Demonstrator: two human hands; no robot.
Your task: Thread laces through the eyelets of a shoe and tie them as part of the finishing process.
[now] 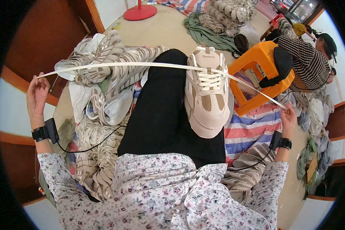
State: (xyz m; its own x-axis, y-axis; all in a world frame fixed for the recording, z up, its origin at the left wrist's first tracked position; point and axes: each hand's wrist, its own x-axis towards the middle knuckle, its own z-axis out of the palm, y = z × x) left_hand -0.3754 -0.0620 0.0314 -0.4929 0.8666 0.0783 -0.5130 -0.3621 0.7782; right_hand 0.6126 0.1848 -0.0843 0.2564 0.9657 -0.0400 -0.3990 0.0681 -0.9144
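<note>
A beige and white sneaker [209,109] rests on my thigh, its toe toward me. A flat cream shoelace [122,64] crosses several of its eyelet rows, and two long free ends run out from near the tongue's top. Far out to the left, my left hand [38,96] pinches one lace end between thumb and fingers. On the opposite side my right hand [289,119] grips the other end. Both lengths are spread wide, the left one arching over my black trouser leg [157,115]. Each wrist wears a black strap with a small cabled device.
Piles of shoe uppers [111,61] and a heap of loose laces [96,143] lie to my left. More uppers [253,165] sit on a striped sheet [253,134] at right. An orange stool [253,73] stands beyond, near a person in a striped top [306,57].
</note>
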